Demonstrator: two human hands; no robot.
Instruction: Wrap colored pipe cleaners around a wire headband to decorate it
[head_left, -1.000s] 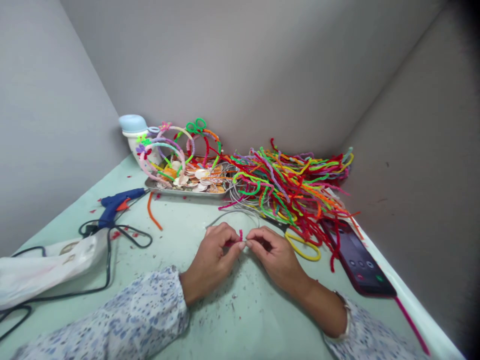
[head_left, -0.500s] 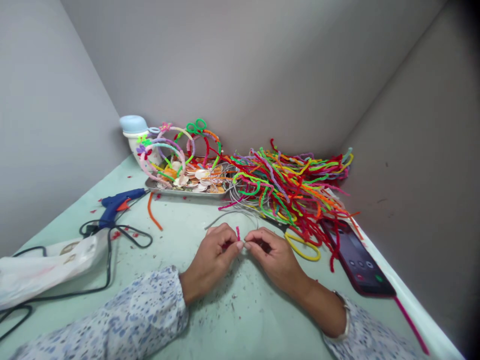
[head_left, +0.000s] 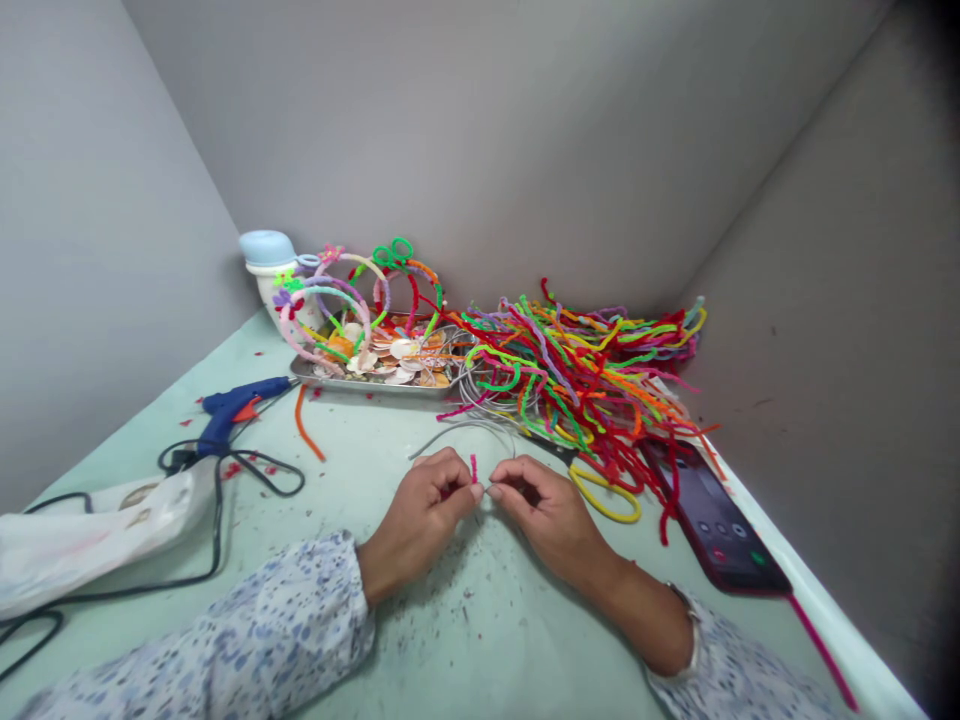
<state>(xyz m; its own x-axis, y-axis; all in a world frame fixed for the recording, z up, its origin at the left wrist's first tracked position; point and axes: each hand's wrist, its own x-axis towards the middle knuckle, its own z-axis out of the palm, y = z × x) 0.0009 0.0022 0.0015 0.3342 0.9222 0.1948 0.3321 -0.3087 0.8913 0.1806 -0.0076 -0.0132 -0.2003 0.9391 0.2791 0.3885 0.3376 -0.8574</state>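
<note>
My left hand (head_left: 421, 510) and my right hand (head_left: 541, 512) meet at the middle of the pale green table (head_left: 480, 640). Both are closed in a pinch on a short pink pipe cleaner (head_left: 474, 468), whose tip sticks up between the fingertips. A thin grey wire headband (head_left: 465, 430) arcs just behind my hands, and it runs toward my right fingers. A big heap of coloured pipe cleaners (head_left: 585, 375) lies behind and to the right.
A metal tray (head_left: 375, 383) of shells and decorated headbands sits at the back. A blue glue gun (head_left: 236, 405) with black cord lies left, by a white bag (head_left: 90, 530). A phone (head_left: 712, 520) and yellow-handled scissors (head_left: 600, 490) lie right. Grey walls close in.
The pink tip has shifted slightly left and up between my fingertips. My hands stay in nearly the same place.
</note>
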